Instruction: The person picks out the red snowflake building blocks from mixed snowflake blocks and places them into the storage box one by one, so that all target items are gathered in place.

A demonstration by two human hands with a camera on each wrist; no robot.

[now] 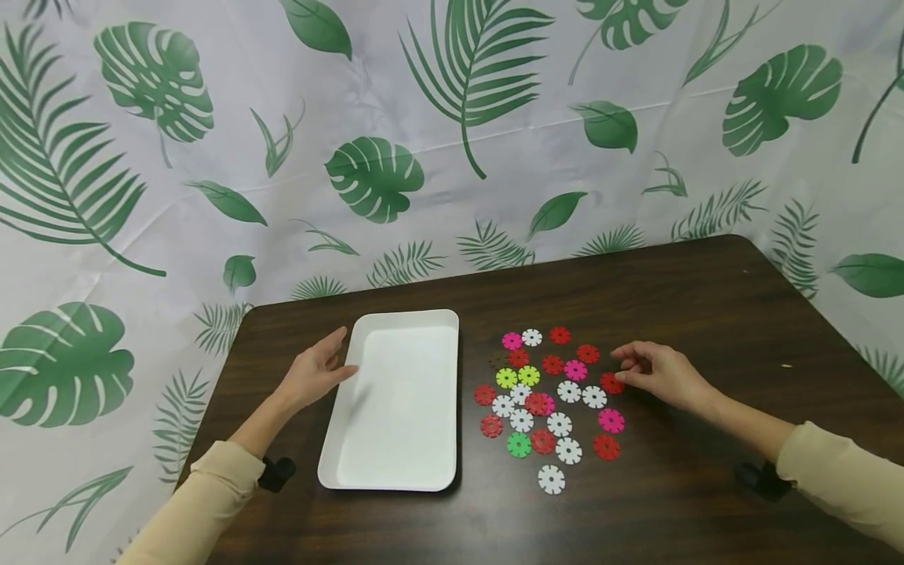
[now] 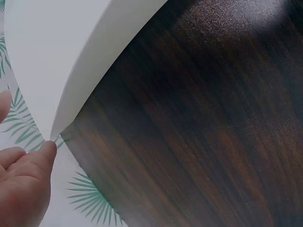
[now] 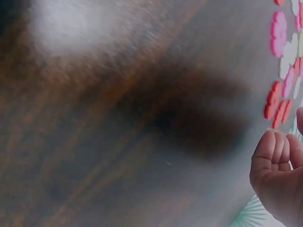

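Note:
My left hand (image 1: 316,369) is at the left rim of a white rectangular tray (image 1: 399,408), its thumb over the rim and its fingers apart. In the left wrist view, the fingertips of the left hand (image 2: 28,175) appear by the tray's corner (image 2: 61,56). To the right of the tray lie several flat notched discs in red, white, pink, yellow, green and brown. My right hand (image 1: 660,373) hovers at their right side, thumb tip over a red disc (image 1: 612,382). The right wrist view shows that hand's (image 3: 279,165) fingers bent, with a gap to the thumb; whether it touches the disc is unclear.
A dark wood table (image 1: 692,314) carries everything. Behind it hangs a white cloth (image 1: 438,196) with green leaf prints. A white disc (image 1: 552,479) lies nearest the front, a little apart from the cluster. Some discs overlap, such as the red one (image 1: 537,403) on a pink one.

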